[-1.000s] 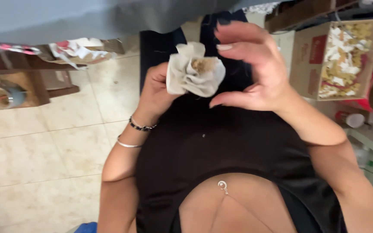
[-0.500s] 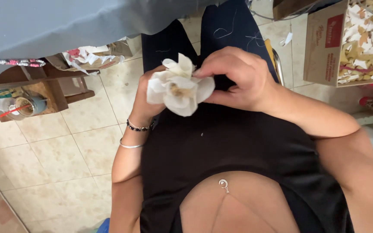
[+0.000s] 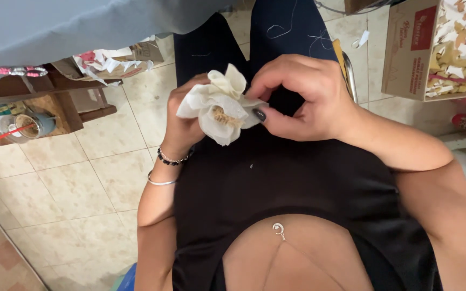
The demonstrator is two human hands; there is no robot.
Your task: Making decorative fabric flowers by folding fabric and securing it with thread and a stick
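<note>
Both hands meet over the person's lap, above dark trousers. The left hand [image 3: 182, 121] is closed around the back of a cream fabric flower [image 3: 219, 105], gripping it from behind so the petals fan out toward the camera — a tan, frayed centre shows in the middle. The right hand [image 3: 303, 97] is curled in from the other side, thumb and fingertips pinching the edge of a petal; its thumbnail is painted dark. The flower sits between the 2 hands, held up off the lap.

On the left wrist are 2 bracelets [image 3: 169, 161] — 1 beaded, 1 a thin silver band. A cardboard box [image 3: 405, 54] of cream and tan fabric scraps stands on the tiled floor [image 3: 82, 183] at upper right. At upper left, a grey worktop [image 3: 55, 27] edge, with a wooden shelf [image 3: 55, 102] and more scraps under it.
</note>
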